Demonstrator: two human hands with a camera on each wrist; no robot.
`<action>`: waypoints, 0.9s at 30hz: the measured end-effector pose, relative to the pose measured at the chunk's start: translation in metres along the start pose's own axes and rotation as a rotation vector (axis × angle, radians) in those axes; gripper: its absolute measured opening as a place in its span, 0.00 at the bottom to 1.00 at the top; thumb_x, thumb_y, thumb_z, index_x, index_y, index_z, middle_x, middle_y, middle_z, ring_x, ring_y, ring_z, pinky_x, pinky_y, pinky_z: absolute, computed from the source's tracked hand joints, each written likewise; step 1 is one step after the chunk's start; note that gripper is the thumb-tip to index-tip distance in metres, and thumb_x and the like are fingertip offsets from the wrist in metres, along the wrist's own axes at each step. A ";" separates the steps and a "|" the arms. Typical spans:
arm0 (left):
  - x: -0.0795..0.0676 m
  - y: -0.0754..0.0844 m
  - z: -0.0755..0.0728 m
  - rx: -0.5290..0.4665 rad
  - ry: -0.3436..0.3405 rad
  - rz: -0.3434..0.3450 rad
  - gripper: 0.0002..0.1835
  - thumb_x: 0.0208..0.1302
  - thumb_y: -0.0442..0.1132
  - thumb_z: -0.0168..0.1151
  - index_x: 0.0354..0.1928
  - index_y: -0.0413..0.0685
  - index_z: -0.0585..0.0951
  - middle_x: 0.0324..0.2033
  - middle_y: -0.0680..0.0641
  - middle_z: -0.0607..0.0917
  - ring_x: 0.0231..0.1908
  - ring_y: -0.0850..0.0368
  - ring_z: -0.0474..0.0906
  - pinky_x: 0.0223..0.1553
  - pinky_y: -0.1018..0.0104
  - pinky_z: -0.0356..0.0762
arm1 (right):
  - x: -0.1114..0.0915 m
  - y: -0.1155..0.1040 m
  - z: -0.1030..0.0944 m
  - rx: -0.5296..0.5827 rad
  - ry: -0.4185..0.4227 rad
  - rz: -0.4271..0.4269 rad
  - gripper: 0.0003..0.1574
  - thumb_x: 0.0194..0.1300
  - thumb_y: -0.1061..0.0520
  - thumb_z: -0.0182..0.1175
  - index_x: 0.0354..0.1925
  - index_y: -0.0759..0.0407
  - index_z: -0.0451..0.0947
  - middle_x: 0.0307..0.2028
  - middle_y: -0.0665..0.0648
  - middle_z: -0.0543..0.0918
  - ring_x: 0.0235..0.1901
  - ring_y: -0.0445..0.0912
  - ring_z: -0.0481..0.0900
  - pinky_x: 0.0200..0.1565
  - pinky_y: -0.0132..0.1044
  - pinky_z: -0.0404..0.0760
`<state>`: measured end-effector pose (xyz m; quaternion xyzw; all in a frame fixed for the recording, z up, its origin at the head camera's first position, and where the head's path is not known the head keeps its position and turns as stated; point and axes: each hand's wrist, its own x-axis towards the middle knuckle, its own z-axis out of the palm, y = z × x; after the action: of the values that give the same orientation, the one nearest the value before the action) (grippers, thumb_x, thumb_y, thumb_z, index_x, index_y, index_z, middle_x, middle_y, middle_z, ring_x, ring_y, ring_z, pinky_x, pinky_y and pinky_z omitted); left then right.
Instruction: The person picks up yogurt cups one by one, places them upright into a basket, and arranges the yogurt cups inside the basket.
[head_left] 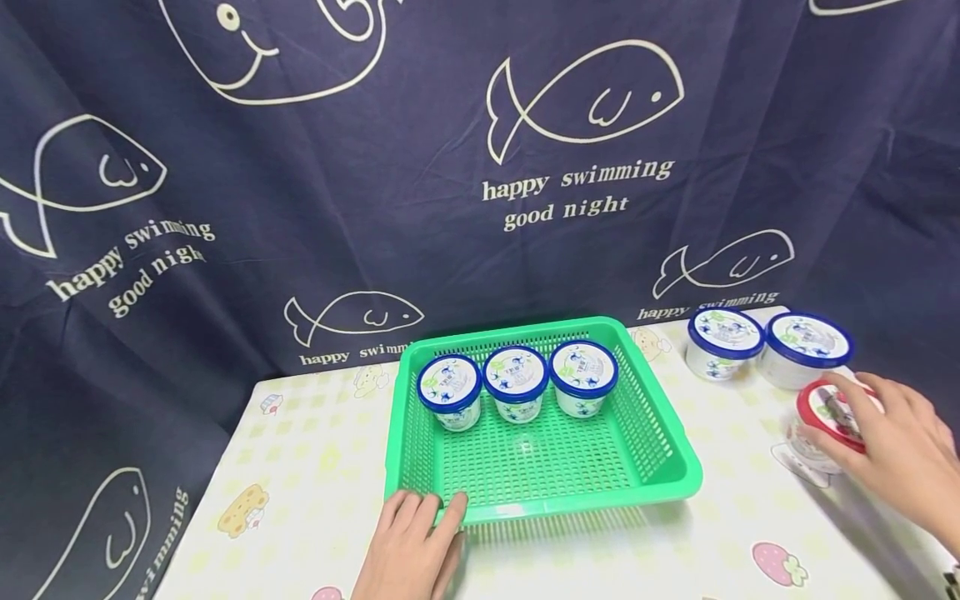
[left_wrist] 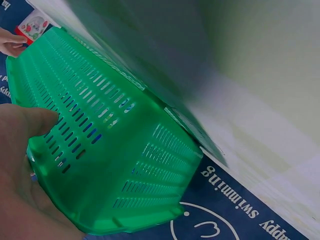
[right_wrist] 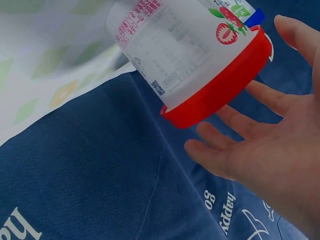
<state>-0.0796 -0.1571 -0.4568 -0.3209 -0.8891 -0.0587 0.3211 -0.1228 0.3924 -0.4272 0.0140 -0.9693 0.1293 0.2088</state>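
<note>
My left hand [head_left: 411, 542] grips the near left rim of a green plastic basket [head_left: 543, 508]. In the left wrist view its thumb [left_wrist: 40, 121] lies on the slotted outer wall, and the fingers go over the rim. Three white tubs with blue lids stand in a row inside: a left tub [head_left: 450, 385], a middle tub [head_left: 516, 375] and a right tub [head_left: 584, 369]. My right hand [head_left: 896, 442] is spread around a red-lidded tub [head_left: 838, 412] at the table's right side. Seen from the right wrist, its fingers are apart beside the red lid [right_wrist: 220, 85], which has strawberries printed below it.
Behind the red-lidded tub stand two more blue-lidded tubs, one on the left [head_left: 725, 342] and one on the right [head_left: 806, 346]. A patterned cloth covers the table [head_left: 300, 467]. A dark blue curtain [head_left: 420, 208] with fish drawings hangs along the table's back edge.
</note>
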 end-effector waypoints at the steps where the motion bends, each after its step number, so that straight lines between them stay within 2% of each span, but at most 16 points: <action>1: 0.000 0.000 0.000 0.002 -0.006 0.000 0.21 0.78 0.49 0.37 0.53 0.54 0.81 0.31 0.52 0.75 0.33 0.52 0.69 0.45 0.53 0.70 | 0.000 0.000 0.000 0.000 -0.004 0.003 0.48 0.58 0.40 0.70 0.66 0.60 0.62 0.59 0.84 0.60 0.59 0.83 0.51 0.55 0.82 0.47; 11: 0.001 -0.001 -0.001 -0.009 0.015 0.001 0.21 0.77 0.49 0.38 0.53 0.54 0.81 0.32 0.51 0.75 0.33 0.52 0.68 0.45 0.53 0.70 | 0.002 0.002 0.003 -0.001 -0.018 0.007 0.48 0.59 0.40 0.70 0.66 0.61 0.62 0.58 0.85 0.59 0.59 0.85 0.51 0.52 0.83 0.48; 16: 0.001 0.000 -0.001 -0.013 0.012 0.001 0.21 0.77 0.49 0.38 0.52 0.53 0.82 0.32 0.51 0.76 0.33 0.52 0.69 0.45 0.53 0.70 | 0.004 0.006 0.005 -0.009 -0.038 -0.001 0.48 0.57 0.41 0.71 0.65 0.63 0.62 0.56 0.85 0.61 0.54 0.86 0.55 0.46 0.83 0.55; 20: 0.000 0.001 -0.001 -0.007 -0.009 -0.001 0.22 0.77 0.49 0.38 0.52 0.53 0.82 0.31 0.51 0.76 0.33 0.52 0.69 0.46 0.54 0.70 | 0.003 0.011 0.008 -0.015 -0.043 -0.008 0.51 0.55 0.40 0.72 0.65 0.64 0.63 0.55 0.84 0.63 0.50 0.85 0.57 0.42 0.83 0.58; 27: 0.000 0.001 -0.002 0.006 -0.053 -0.012 0.22 0.77 0.49 0.36 0.53 0.54 0.81 0.32 0.52 0.75 0.34 0.52 0.69 0.48 0.54 0.68 | 0.004 0.013 0.008 0.008 -0.039 0.017 0.51 0.56 0.40 0.72 0.66 0.63 0.62 0.56 0.84 0.61 0.51 0.87 0.55 0.45 0.82 0.55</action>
<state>-0.0776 -0.1568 -0.4552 -0.3160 -0.8994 -0.0492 0.2980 -0.1305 0.4032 -0.4364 0.0093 -0.9728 0.1344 0.1886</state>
